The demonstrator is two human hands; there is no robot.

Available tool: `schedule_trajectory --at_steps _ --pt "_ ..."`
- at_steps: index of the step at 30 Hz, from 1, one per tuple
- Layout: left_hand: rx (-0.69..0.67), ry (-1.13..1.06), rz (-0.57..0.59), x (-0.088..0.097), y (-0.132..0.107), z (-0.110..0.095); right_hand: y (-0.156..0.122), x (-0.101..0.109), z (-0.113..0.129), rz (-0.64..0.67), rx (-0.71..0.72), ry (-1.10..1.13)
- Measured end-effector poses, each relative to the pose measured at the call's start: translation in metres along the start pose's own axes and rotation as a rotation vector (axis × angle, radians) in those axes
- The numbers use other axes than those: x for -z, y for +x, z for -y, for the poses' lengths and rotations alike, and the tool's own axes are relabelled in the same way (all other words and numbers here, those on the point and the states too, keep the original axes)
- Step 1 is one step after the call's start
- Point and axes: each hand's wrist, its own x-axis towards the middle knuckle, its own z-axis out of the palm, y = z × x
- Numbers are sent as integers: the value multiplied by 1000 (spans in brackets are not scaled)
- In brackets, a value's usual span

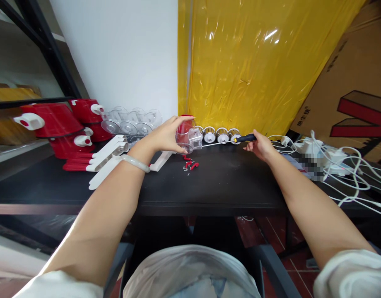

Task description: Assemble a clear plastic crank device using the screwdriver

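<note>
My left hand [168, 133] grips a clear plastic container [195, 139] lying on its side, thumb and fingers spread around its body. Something red shows at the container's top edge; I cannot tell whether it belongs to it. In my right hand [260, 145] is a screwdriver [244, 138] with a black and yellow handle. Its long shaft points left, and the tip reaches the container's clear end; whether it touches a screw is too small to see. Below the container, small red plastic pieces [194, 166] and several screws [185, 169] lie on the black table [227, 182].
Several round metal-cased motors [222, 135] line the yellow-wrapped panel [255, 70]. To the left are red containers [58, 120], clear plastic cups [128, 126], white handles [106, 154] and red strips [78, 161]. White cables [356, 182] tangle at the right, before a cardboard box [348, 82].
</note>
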Motion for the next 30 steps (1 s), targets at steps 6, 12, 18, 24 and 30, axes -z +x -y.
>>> schedule_trajectory --at_steps 6,12,18,24,30 --pt "-1 4 7 1 0 -1 3 1 1 -10 -91 -38" --pt "-1 18 3 0 0 -1 1 1 2 45 -51 19" --pt "9 30 7 1 0 -1 5 4 -5 35 39 -87" --pt "10 34 11 2 0 -1 7 5 -3 34 -46 -105" --pt "15 43 9 1 0 0 2 3 1 75 -30 -34"
